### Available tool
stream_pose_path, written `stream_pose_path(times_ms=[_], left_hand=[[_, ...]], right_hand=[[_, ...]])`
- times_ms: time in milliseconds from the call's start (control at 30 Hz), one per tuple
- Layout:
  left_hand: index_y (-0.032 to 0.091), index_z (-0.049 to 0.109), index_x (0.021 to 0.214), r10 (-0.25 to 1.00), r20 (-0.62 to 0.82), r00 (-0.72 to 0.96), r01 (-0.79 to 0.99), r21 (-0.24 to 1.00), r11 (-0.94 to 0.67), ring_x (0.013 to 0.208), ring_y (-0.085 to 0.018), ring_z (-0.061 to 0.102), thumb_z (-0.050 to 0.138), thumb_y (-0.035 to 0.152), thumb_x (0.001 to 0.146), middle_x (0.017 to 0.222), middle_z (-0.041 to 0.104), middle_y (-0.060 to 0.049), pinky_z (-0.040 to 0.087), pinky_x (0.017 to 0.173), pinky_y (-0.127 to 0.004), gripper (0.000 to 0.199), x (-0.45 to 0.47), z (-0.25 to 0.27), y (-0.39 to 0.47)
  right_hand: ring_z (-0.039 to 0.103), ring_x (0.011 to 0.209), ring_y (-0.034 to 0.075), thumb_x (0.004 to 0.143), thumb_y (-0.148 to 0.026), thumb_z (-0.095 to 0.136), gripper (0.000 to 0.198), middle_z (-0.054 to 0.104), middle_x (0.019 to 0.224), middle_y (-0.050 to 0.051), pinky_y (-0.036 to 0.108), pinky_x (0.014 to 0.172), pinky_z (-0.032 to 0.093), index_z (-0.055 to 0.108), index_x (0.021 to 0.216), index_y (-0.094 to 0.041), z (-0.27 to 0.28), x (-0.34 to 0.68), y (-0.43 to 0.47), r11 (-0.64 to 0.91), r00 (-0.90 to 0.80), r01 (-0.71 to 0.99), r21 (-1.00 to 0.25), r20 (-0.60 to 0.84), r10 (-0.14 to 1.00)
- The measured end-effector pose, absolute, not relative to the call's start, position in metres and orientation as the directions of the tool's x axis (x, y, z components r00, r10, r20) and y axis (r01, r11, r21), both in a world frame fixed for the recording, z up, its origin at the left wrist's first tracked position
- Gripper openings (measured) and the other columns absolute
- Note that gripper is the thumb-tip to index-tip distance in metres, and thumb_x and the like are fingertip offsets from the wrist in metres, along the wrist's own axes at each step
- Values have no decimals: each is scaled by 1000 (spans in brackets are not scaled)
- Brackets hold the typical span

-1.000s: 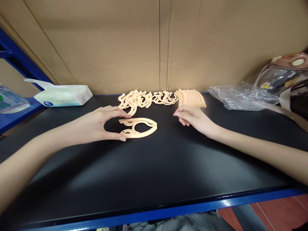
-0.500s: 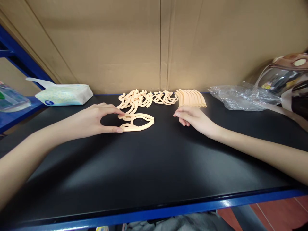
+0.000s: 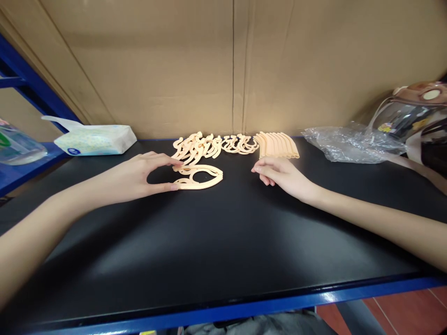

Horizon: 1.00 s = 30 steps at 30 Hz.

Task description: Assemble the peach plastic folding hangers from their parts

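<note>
My left hand (image 3: 146,174) grips the end of a cream plastic folding hanger (image 3: 209,185) between thumb and fingers. The hanger lies on the black tabletop with its two curved arms folded together, their tips meeting on the right. To the right, apart from it, is my right hand (image 3: 275,172), closed with thumb and fingertips together; anything inside is hidden. Just behind that hand lies a row of curved cream hanger arms (image 3: 279,144). Loose cream hooks (image 3: 240,144) sit left of the row, beside a heap of curved cream pieces (image 3: 195,145).
A tissue pack (image 3: 99,139) rests at the back left, near a clear container (image 3: 21,144). At the back right are a crumpled plastic bag (image 3: 356,143) and a clear bottle with a brown lid (image 3: 415,109). A cardboard wall (image 3: 157,70) closes the rear; a blue rail (image 3: 223,312) edges the front.
The view has shifted very slightly. Both hands and the folding hanger stay in nearly the same places, with my left hand keeping its grip.
</note>
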State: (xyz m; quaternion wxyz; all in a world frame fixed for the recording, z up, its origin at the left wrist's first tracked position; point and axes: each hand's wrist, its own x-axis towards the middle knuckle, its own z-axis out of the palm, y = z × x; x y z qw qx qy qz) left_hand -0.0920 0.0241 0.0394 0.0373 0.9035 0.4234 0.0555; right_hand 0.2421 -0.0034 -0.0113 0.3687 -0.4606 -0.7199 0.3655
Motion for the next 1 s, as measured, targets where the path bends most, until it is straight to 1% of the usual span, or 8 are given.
stream_pose_path(times_ms=[133, 300, 467, 633, 767, 833, 900, 1000], left_hand=[[22, 53, 125, 790, 93, 606, 776, 150, -612, 115, -27, 52, 55, 56, 84, 127, 59, -1, 37, 100, -38, 53, -96, 36, 25], [24, 53, 127, 787, 94, 609, 773, 149, -616, 115, -28, 52, 55, 62, 82, 128, 58, -2, 38, 100, -41, 59, -99, 34, 29], [27, 55, 123, 781, 107, 615, 764, 162, -624, 115, -29, 53, 58, 65, 78, 126, 60, -3, 40, 99, -42, 59, -100, 32, 31], [24, 55, 124, 776, 98, 623, 761, 154, -630, 115, -28, 52, 55, 62, 82, 126, 59, -3, 40, 100, -44, 56, -98, 33, 30], [25, 50, 131, 777, 98, 621, 764, 145, -629, 117, -30, 50, 55, 62, 82, 130, 55, -4, 39, 101, -45, 62, -96, 33, 27], [24, 46, 134, 764, 143, 630, 753, 132, -645, 119, -30, 48, 53, 63, 83, 132, 53, -6, 38, 102, -45, 65, -91, 32, 24], [22, 44, 135, 721, 220, 657, 717, 115, -688, 122, -29, 45, 50, 61, 86, 133, 52, -8, 37, 103, -45, 62, -82, 30, 18], [20, 46, 132, 630, 338, 699, 645, 83, -760, 124, -28, 44, 45, 51, 93, 132, 52, -9, 36, 105, -44, 50, -61, 24, 6]], right_hand=[[43, 52, 8, 90, -34, 52, 20, 48, 56, -5, 24, 52, 33, 59, 81, -17, -11, 242, -3, 305, -300, 404, -863, 190, 935], [43, 52, 8, 90, -36, 52, 22, 49, 56, -5, 24, 53, 33, 59, 82, -17, -11, 242, -4, 302, -299, 409, -861, 186, 936], [44, 53, 8, 90, -37, 52, 23, 49, 57, -5, 25, 53, 34, 59, 82, -17, -12, 243, -4, 306, -307, 408, -860, 186, 933], [44, 54, 9, 90, -38, 52, 23, 49, 58, -5, 26, 55, 34, 59, 82, -17, -11, 243, -4, 312, -311, 409, -857, 191, 931], [44, 54, 9, 90, -37, 52, 22, 48, 57, -5, 26, 56, 34, 58, 82, -17, -11, 241, -5, 323, -313, 410, -853, 201, 928], [44, 54, 9, 90, -37, 52, 22, 48, 57, -5, 26, 56, 34, 58, 82, -17, -11, 241, -5, 323, -313, 413, -852, 200, 928], [44, 54, 9, 89, -37, 52, 22, 48, 57, -5, 26, 56, 34, 59, 82, -17, -10, 241, -5, 321, -313, 417, -850, 197, 929], [44, 54, 9, 89, -38, 52, 23, 49, 57, -5, 26, 56, 34, 59, 82, -17, -11, 242, -4, 324, -312, 421, -848, 200, 929]])
